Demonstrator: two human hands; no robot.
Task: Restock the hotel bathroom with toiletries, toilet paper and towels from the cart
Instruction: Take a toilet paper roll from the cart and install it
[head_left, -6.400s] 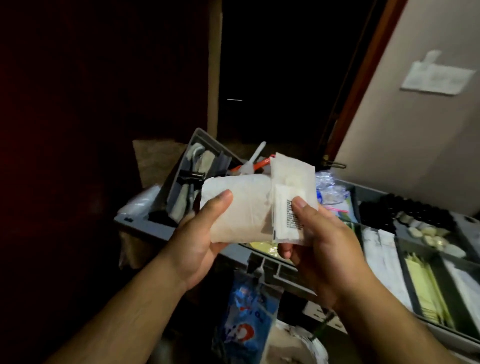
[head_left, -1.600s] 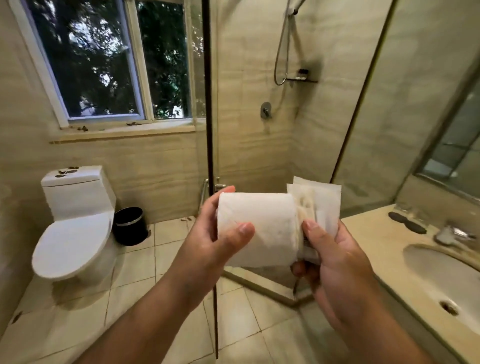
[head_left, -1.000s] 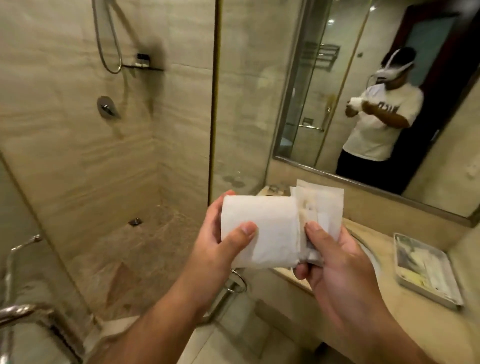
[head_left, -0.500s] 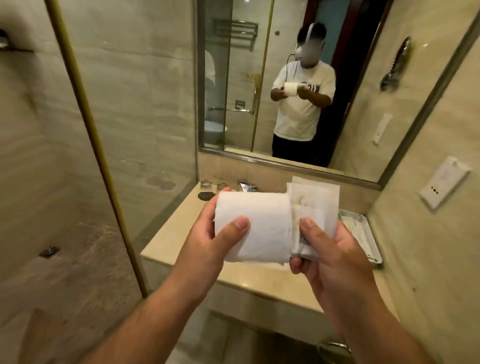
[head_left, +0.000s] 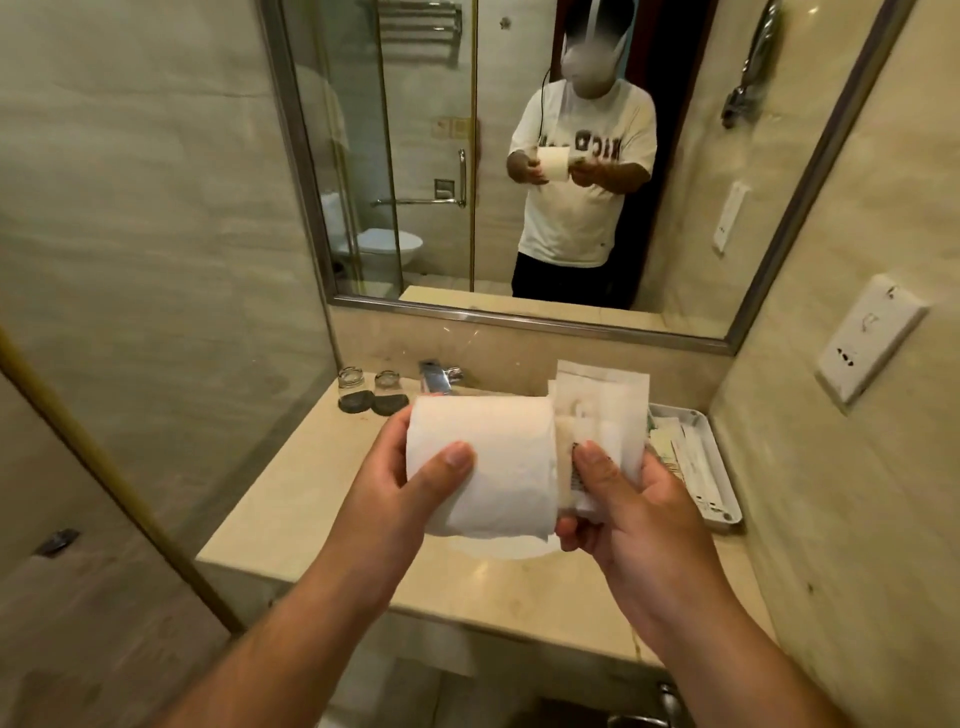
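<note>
My left hand (head_left: 400, 483) grips a white toilet paper roll (head_left: 488, 467), thumb across its front and fingers behind it. Right beside the roll, my right hand (head_left: 628, 514) pinches a small stack of white toiletry packets (head_left: 602, 415) under the thumb. Both hands hover above the beige vanity counter (head_left: 306, 493), over the sink, which they mostly hide. A white amenity tray (head_left: 696, 467) with several wrapped items lies on the counter at the right, just beyond my right hand.
Two upturned glasses (head_left: 371, 387) stand on dark coasters at the counter's back left, beside a chrome faucet (head_left: 436, 376). A framed mirror (head_left: 571, 171) shows a person holding the roll. The glass shower partition (head_left: 130, 312) stands at left, a wall socket plate (head_left: 867, 338) at right.
The view has swung from the cart through the bathroom to face the vanity squarely and closer. My hands keep the same hold on the roll and packets.
</note>
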